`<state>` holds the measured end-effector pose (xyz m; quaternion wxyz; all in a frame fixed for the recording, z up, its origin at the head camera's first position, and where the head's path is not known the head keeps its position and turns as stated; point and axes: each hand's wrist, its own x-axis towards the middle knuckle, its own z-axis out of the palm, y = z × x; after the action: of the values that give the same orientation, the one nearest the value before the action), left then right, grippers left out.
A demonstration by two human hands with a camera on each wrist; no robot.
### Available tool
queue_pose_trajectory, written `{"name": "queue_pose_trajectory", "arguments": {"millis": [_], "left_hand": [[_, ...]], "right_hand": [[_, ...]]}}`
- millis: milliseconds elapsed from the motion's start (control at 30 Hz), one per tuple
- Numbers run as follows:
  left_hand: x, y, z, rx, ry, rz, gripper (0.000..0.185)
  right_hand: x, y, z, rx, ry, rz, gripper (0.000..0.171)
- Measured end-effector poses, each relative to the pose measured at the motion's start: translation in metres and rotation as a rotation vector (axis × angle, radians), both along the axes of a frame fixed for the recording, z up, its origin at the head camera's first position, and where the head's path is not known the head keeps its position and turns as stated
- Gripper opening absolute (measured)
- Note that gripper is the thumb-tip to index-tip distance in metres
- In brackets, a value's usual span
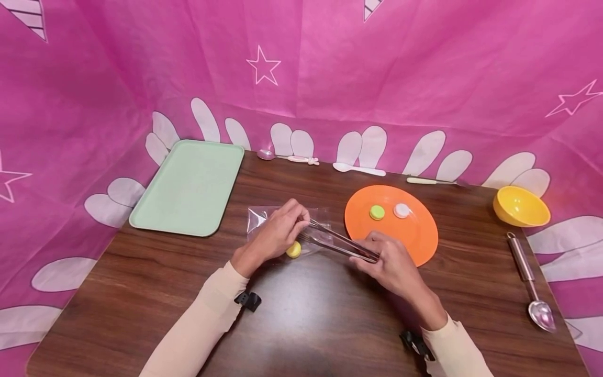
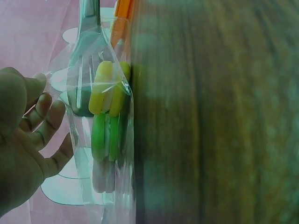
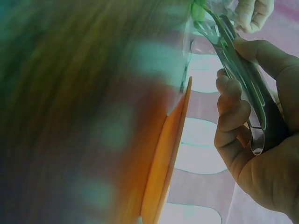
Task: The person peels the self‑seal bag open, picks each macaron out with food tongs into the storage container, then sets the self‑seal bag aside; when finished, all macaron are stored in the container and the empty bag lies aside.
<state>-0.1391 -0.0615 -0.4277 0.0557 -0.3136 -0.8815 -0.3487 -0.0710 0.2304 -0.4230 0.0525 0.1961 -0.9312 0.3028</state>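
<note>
Yellow macaron [image 1: 293,250]: position?

"Clear bag [image 1: 256,217], well in from the table's [image 1: 301,335] edges, just off the left rim of the orange plate [image 1: 425,235]. Green macaron [image 2: 98,137] and pale macaron [image 2: 103,179] with it."

"Hands?"

"Right hand [image 1: 388,264] grips the tongs [image 1: 341,239]; left hand [image 1: 278,230] seems to pinch the bag's mouth."

"Step?"

"My reading: tong work inside the bag. Tips near the yellow, contact unclear from here. Next move calls for film held off the tips, light pressure."

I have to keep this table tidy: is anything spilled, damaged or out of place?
I see nothing spilled or damaged. The yellow bowl looks slightly out of place: it sits right at the far right corner of the table, where it might get knocked off.
</note>
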Motion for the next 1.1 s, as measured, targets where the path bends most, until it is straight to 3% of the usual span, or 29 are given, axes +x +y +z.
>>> {"name": "queue_pose_trajectory", "arguments": {"millis": [367, 700, 933, 1100], "left_hand": [[0.000, -0.001, 0.001, -0.013, -0.004, 0.016, 0.005], [0.000, -0.002, 0.000, -0.016, 0.008, 0.021, 0.006], [0.000, -0.002, 0.002, -0.015, 0.022, 0.018, 0.005], [0.001, -0.001, 0.000, -0.017, 0.003, 0.019, 0.005]], "right_hand": [[0.020, 0.038, 0.009, -0.008, 0.108, -0.028, 0.025], [0.032, 0.088, 0.009, -0.058, 0.195, -0.207, 0.032], [0.033, 0.098, 0.000, -0.041, 0.165, -0.276, 0.027], [0.037, 0.098, 0.007, -0.063, 0.120, -0.344, 0.030]]}}
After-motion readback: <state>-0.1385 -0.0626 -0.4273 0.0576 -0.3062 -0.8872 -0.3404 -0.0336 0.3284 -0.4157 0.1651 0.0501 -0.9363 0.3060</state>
